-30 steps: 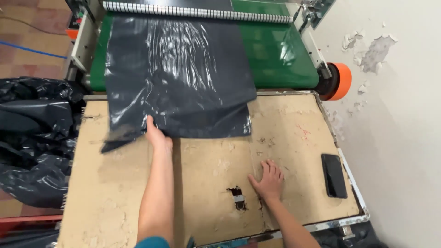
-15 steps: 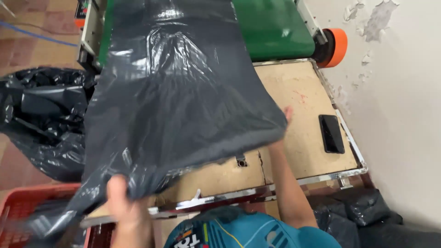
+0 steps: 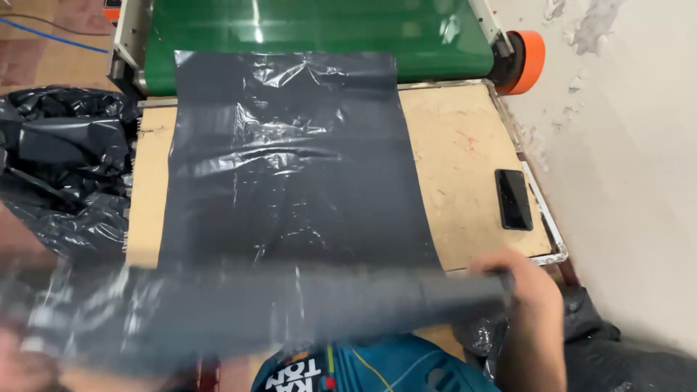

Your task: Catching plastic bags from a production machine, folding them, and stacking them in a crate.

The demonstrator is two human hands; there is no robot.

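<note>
A dark grey plastic bag [image 3: 290, 189] lies flat on the wooden table [image 3: 465, 160], its far end on the green conveyor belt [image 3: 312, 29]. A second grey plastic bag [image 3: 276, 305], motion-blurred, stretches sideways in front of the table's near edge. My right hand [image 3: 523, 287] grips its right end just off the table's front right corner. My left hand [image 3: 18, 359] is a blur at the bottom left corner, where the bag's left end reaches it.
A black phone [image 3: 512, 199] lies near the table's right edge. An orange roller end [image 3: 528, 59] sticks out beside the belt. Crumpled black bags [image 3: 62, 167] are heaped left of the table. A pale wall [image 3: 632, 167] runs close along the right.
My hands left the tabletop and pulled a grey bag up and toward me. It is now held stretched low across the front, and another bag lies flat on the table.
</note>
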